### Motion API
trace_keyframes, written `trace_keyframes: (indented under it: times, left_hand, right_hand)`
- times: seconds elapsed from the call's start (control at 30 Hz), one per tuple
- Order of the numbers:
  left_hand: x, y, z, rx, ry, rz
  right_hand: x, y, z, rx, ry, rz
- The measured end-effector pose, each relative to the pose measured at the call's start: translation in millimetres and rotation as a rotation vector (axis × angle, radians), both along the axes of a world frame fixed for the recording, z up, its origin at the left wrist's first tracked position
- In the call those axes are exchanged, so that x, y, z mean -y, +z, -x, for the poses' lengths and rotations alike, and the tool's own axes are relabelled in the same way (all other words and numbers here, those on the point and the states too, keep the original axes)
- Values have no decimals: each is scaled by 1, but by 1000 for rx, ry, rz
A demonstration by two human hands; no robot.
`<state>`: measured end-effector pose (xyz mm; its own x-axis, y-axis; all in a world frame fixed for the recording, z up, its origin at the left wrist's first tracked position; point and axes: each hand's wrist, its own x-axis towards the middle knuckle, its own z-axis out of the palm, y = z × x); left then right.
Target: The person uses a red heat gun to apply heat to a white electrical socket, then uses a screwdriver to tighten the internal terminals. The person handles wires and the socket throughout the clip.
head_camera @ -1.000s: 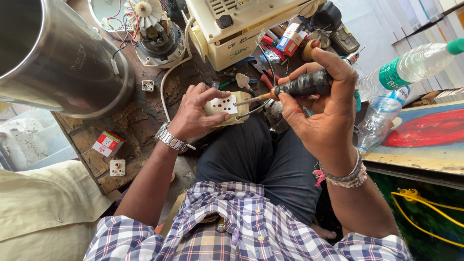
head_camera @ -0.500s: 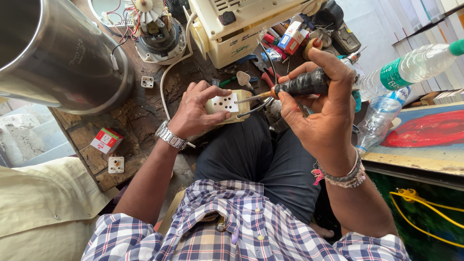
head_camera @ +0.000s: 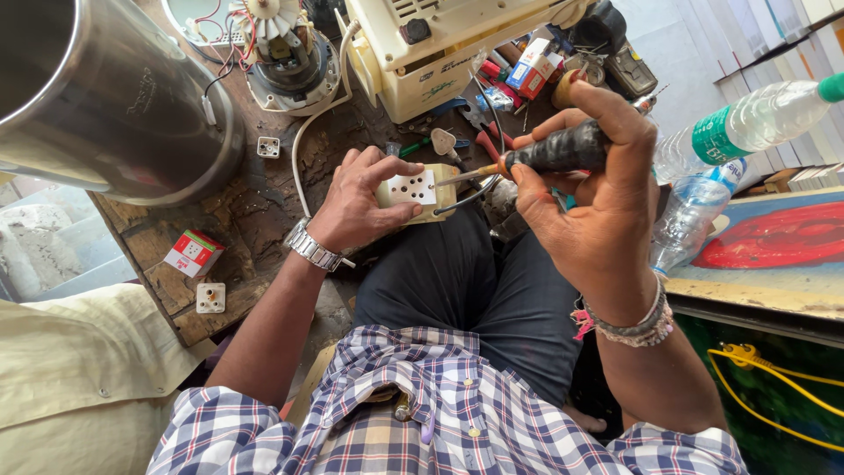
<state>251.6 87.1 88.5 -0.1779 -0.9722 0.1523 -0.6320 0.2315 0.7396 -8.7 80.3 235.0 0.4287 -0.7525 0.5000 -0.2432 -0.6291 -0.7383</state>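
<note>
My left hand [head_camera: 358,200] grips a cream electrical socket box [head_camera: 418,190] with a white faceplate full of pin holes, held over my lap at the edge of the wooden workbench [head_camera: 230,230]. My right hand [head_camera: 587,200] is closed around the dark handle of a screwdriver [head_camera: 549,153]. Its metal shaft points left and its tip touches the right edge of the socket box. A thin dark wire curves out from under the box.
A large steel pot [head_camera: 105,97] fills the upper left. Behind it sit an exposed motor [head_camera: 286,48] and a cream appliance [head_camera: 440,44]. A small red-and-white carton [head_camera: 193,253] and a loose socket plate [head_camera: 210,297] lie on the bench. Plastic water bottles [head_camera: 747,127] stand at right. Another person's pale shirt [head_camera: 61,378] shows at lower left.
The socket box has tilted slightly in my left hand. My right hand stays on the screwdriver, its tip still at the box.
</note>
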Motion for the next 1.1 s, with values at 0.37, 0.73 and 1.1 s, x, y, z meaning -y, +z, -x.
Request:
trace_keyframes:
  times: [0.37, 0.73, 1.1]
  left_hand:
    - [1, 0, 1, 5, 0, 4]
    - [1, 3, 1, 2, -5, -14]
    - [0, 3, 1, 6, -11, 13]
  right_hand:
    - [4, -8, 0, -48, 2, 33]
    - [2, 20, -18, -275, -46, 313]
    - [6, 45, -31, -413, 106, 241]
